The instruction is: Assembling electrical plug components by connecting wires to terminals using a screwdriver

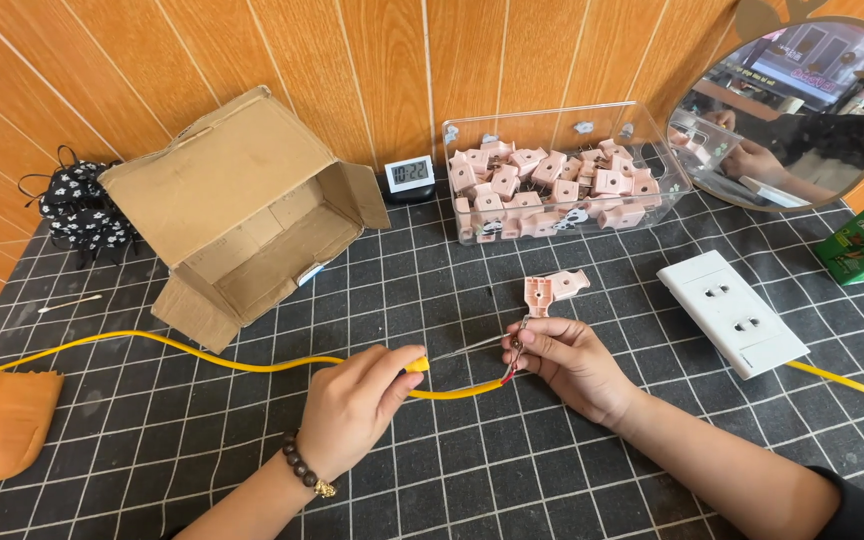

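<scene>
right hand (pixel 570 362) fingers: pinched narrow on the bared wire ends (pixel 512 368) and a small metal terminal, at the cable tip.
left hand (pixel 357 408) fingers: closed on a yellow-handled screwdriver (pixel 457 349); shaft slanting up-right, tip at the terminal.
yellow cable (pixel 202 352): flat on bench (pixel 512 480); long axis left-right, passing under left hand, ending at right fingers.
nearer hand: right, already on the wire ends.
pink plug shell (pixel 550 292): open, just beyond right fingers.
further out: clear bin of pink shells (pixel 562 185), white socket (pixel 732 312), cardboard box (pixel 242 215).
</scene>
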